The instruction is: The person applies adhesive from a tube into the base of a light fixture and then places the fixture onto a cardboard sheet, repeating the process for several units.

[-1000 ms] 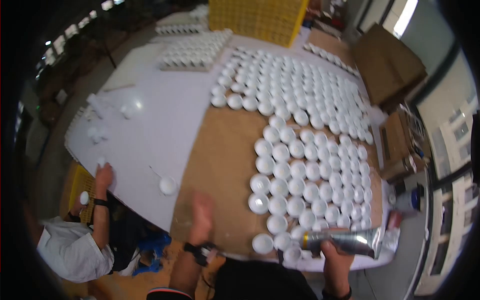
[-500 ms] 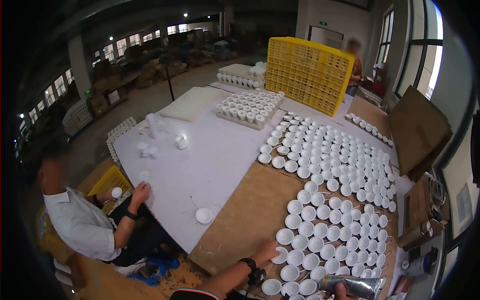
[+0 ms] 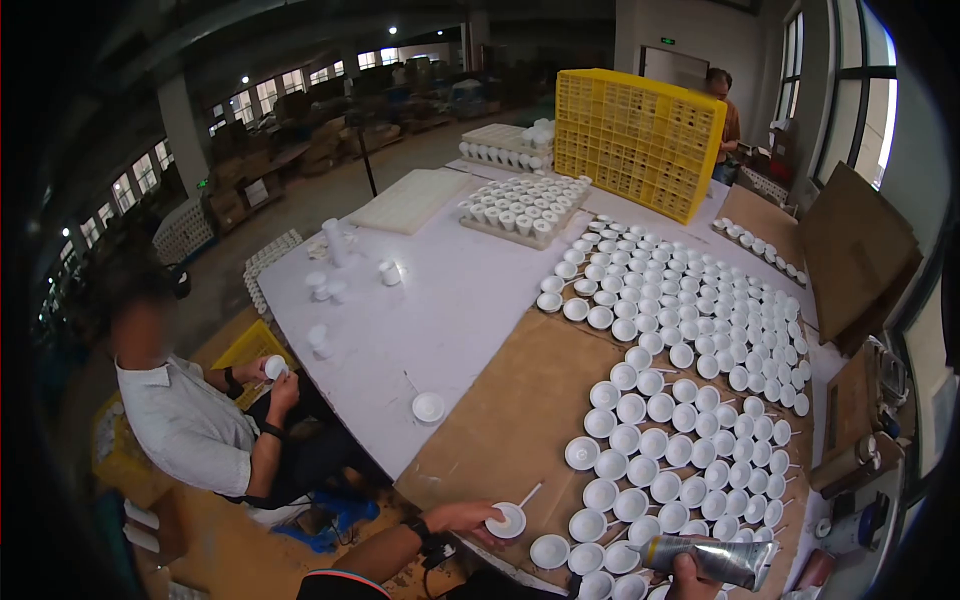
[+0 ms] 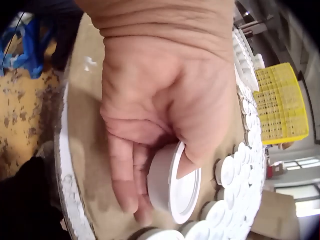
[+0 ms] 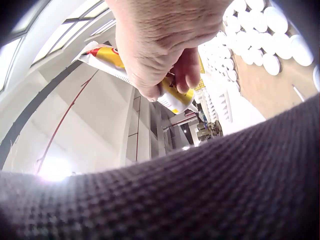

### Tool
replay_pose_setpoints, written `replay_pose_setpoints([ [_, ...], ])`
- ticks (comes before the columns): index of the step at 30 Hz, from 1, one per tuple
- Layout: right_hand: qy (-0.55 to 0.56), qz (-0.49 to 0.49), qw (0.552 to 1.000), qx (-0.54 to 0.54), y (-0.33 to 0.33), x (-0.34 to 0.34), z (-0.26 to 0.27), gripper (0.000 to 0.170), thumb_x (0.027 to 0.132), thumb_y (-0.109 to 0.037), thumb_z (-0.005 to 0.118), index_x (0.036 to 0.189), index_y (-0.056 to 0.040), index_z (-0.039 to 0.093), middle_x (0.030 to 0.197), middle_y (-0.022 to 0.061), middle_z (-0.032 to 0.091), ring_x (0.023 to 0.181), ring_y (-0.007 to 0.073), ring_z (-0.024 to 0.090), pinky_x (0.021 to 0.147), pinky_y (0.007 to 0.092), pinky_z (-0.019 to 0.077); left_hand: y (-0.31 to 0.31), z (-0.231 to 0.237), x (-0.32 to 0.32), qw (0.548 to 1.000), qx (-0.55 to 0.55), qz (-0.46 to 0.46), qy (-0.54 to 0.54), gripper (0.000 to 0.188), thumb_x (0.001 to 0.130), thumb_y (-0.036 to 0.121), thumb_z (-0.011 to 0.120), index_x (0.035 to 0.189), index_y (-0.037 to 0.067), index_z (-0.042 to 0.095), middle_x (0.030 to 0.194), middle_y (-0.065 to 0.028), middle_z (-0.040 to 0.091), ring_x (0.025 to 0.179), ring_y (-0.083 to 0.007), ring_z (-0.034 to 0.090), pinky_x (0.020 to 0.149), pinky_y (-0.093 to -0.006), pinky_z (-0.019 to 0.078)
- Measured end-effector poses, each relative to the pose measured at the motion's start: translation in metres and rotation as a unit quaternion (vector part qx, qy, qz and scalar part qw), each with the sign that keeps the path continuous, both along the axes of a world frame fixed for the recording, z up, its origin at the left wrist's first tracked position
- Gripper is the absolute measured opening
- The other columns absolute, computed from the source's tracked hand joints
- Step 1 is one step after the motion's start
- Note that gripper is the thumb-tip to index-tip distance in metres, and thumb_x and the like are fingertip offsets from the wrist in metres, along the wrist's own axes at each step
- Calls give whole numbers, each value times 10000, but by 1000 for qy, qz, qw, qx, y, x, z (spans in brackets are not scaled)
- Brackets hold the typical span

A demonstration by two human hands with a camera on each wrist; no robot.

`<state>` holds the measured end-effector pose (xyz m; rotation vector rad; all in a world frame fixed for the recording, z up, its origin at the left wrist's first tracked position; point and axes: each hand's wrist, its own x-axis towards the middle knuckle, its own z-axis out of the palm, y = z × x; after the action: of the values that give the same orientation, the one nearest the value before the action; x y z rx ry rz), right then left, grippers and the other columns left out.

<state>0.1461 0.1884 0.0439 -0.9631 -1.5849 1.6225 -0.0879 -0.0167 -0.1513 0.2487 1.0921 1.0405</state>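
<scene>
In the head view my left hand (image 3: 462, 517) pinches a small round white cup (image 3: 508, 521) with a thin white stick at its side. It is near the front of the brown cardboard (image 3: 500, 425). In the left wrist view the thumb reaches inside the cup's rim (image 4: 172, 185) and the other fingers lie along its outside. My right hand (image 3: 690, 582) grips a silvery squeeze tube (image 3: 728, 562) with its nozzle pointing left over the nearest cups. The right wrist view shows the tube's yellow and red side (image 5: 175, 97).
Rows of white cups (image 3: 660, 455) cover the cardboard's right side. One loose cup (image 3: 428, 407) lies on the white tabletop (image 3: 430, 320). A filled tray (image 3: 525, 208) and a yellow crate (image 3: 640, 140) stand at the back. At left a seated person (image 3: 190, 430) handles another cup.
My left hand, empty a second ago, reached the left edge of the rows and has brought a cup back leftward. The right hand keeps the tube. The head view has swung up and left.
</scene>
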Motion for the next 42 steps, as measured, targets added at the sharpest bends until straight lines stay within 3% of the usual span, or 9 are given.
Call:
replay_pose_setpoints([
  [5, 99, 51, 992, -50, -4, -3, 14, 174, 734, -56, 550, 882, 34, 529, 751, 87, 560, 598, 148, 516, 505, 236, 422, 0, 40, 36, 981, 70, 158, -90, 395, 846, 272, 380, 1139, 8, 356, 1048, -130, 497, 899, -233, 532, 716, -344, 465],
  [7, 131, 28, 991, 1, -4, 0, 4, 385, 663, -257, 643, 876, -1, 452, 672, 70, 511, 531, 151, 498, 419, 245, 408, 12, 69, 53, 945, 166, 200, -197, 430, 854, 317, 340, 1160, 14, 333, 1099, -150, 458, 960, -259, 494, 752, -370, 442],
  [10, 157, 89, 982, -50, -10, -4, 29, 339, 658, -104, 634, 887, 45, 435, 728, 116, 533, 537, 177, 529, 506, 267, 450, 32, 112, 66, 917, 194, 221, -271, 469, 862, 359, 259, 1178, 16, 313, 1134, -164, 427, 970, -276, 476, 767, -407, 421],
  [20, 78, 146, 983, 76, -12, -8, 46, 351, 645, -165, 671, 927, -19, 524, 876, 78, 549, 826, 179, 497, 746, 302, 381, 54, 168, 104, 892, 191, 185, -366, 503, 853, 393, 297, 1206, 35, 276, 1124, -154, 429, 994, -271, 462, 828, -397, 395],
  [27, 27, 164, 976, 142, -8, -11, 46, 437, 661, -263, 656, 905, 37, 452, 805, 120, 520, 706, 163, 518, 609, 233, 434, 59, 173, 105, 859, 240, 136, -432, 512, 852, 389, 298, 1193, 8, 276, 1095, -192, 439, 942, -296, 494, 792, -380, 425],
  [29, 23, 193, 968, 156, -6, -12, 50, 353, 645, -110, 661, 951, -12, 513, 887, 97, 545, 818, 187, 509, 743, 299, 386, 59, 173, 106, 858, 242, 138, -431, 514, 850, 388, 302, 1191, 4, 277, 1087, -197, 443, 931, -303, 501, 785, -377, 433],
  [33, -8, 228, 960, 163, -7, -15, 59, 353, 658, -73, 641, 974, 0, 501, 915, 119, 533, 834, 185, 509, 754, 296, 389, 59, 172, 107, 865, 227, 137, -425, 524, 843, 397, 320, 1182, 0, 282, 1071, -191, 455, 912, -303, 515, 770, -367, 452],
  [35, -17, 148, 972, 181, -14, -20, 55, 416, 662, -285, 650, 883, 17, 469, 802, 112, 547, 720, 162, 494, 666, 266, 396, 59, 171, 106, 865, 231, 134, -426, 528, 840, 400, 328, 1179, -2, 284, 1066, -189, 459, 909, -303, 518, 767, -364, 457],
  [42, -25, 162, 966, 198, -13, -21, 58, 415, 657, -279, 650, 890, 18, 475, 816, 116, 551, 725, 162, 485, 672, 269, 388, 58, 170, 105, 877, 223, 125, -406, 521, 839, 395, 334, 1175, -2, 288, 1058, -181, 467, 883, -300, 534, 734, -353, 475],
])
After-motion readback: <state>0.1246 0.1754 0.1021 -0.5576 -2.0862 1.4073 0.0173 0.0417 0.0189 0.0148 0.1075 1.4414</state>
